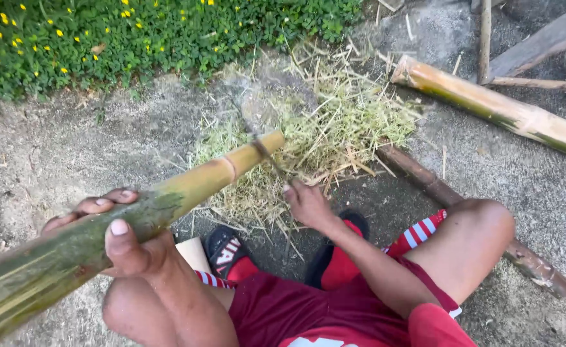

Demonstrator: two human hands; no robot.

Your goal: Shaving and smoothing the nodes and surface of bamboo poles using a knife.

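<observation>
A long bamboo pole [103, 234] is held low over the ground, slanting from the bottom left corner up to the middle. It looks big, stiff and heavy, and its green skin may be smooth and slippery. The thick green part is wrapped by the left hand [125, 241], with fingers under it and the thumb on top. That looks like a good place to hold it.

A pile of shavings [334, 125] is spread on the ground past the pole's tip. A second pole [501, 109] and a dark stick [450, 196] are lying to the right, well apart from the held pole. Open ground is seen on the left, with plants [135, 32] at the top.

A knife [267, 154] is gripped tightly by the right hand [309, 205]. Its blade is blurred and is touching the pole near the tip. The blade edge may be sharp.
</observation>
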